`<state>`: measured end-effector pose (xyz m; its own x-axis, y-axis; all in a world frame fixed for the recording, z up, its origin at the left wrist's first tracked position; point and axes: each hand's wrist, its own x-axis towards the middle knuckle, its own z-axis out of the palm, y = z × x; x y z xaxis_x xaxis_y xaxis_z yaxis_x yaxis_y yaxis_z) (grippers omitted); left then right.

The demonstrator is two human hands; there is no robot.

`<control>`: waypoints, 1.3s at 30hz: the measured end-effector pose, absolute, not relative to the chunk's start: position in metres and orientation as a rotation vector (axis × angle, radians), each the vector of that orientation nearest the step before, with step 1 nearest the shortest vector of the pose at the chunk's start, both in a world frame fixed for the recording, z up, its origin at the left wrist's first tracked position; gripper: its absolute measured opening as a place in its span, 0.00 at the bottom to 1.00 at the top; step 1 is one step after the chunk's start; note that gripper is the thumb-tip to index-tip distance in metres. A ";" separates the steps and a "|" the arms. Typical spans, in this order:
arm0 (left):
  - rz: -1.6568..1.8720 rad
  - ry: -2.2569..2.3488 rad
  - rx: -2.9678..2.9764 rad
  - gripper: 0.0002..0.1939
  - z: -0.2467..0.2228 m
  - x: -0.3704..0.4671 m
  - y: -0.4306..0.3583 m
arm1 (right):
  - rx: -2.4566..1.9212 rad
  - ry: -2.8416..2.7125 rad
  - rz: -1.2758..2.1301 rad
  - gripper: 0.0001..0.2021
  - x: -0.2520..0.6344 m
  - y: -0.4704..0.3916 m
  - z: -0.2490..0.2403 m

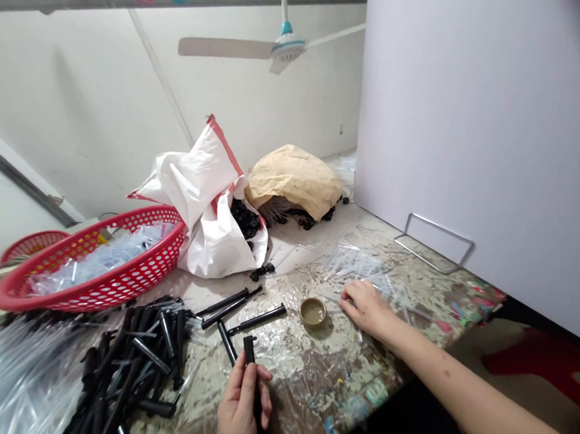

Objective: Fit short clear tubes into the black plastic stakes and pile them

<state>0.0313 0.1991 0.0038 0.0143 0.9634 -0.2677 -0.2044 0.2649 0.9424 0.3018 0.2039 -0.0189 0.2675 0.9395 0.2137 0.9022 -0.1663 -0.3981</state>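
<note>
My left hand (243,403) is wrapped round a black tube (250,350), held upright near the table's front edge, its hooked tip pointing up. Further right, my right hand (367,307) has its fingers pressed together at the near side of a pile of thin clear plastic tubes (354,265); a thin strip seems to be at its fingertips. Between the hands and a little beyond them sits a small round dish (313,312) with clear liquid. Several loose black tubes (257,318) lie left of the dish.
A heap of black tubes (132,364) covers the left, beside clear plastic strips (30,390). Behind stand a red basket (122,283) of clear pieces, a white sack (218,247) with black parts and a tan sack (292,174). A wire stand (438,272) is by the white panel (476,133).
</note>
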 end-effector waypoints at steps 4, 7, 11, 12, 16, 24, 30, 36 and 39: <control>1.119 1.176 0.841 0.26 0.006 0.029 0.197 | -2.046 -1.621 0.161 0.06 0.310 0.207 -0.006; 1.111 1.150 0.870 0.24 0.003 0.027 0.198 | -2.045 -1.614 0.180 0.06 0.323 0.213 0.002; 1.109 1.138 0.884 0.24 -0.002 0.025 0.199 | -2.090 -1.572 0.190 0.04 0.337 0.219 0.007; 1.108 1.131 0.890 0.23 -0.003 0.025 0.199 | -2.098 -1.556 0.200 0.04 0.338 0.220 0.009; 1.098 1.105 0.921 0.23 0.000 0.027 0.197 | -2.064 -1.564 0.302 0.08 0.330 0.216 0.021; 1.139 1.115 0.914 0.35 0.003 0.034 0.191 | -1.720 -2.080 0.229 0.09 0.279 0.216 0.024; 1.078 1.118 0.935 0.34 0.005 0.031 0.190 | -1.713 -2.386 -0.165 0.07 0.267 0.227 0.028; 1.041 1.109 0.922 0.33 0.001 0.028 0.192 | -1.704 -2.104 0.176 0.07 0.260 0.218 0.038; 1.018 1.050 0.932 0.31 -0.002 0.025 0.192 | -1.587 -1.780 0.706 0.08 0.244 0.205 0.044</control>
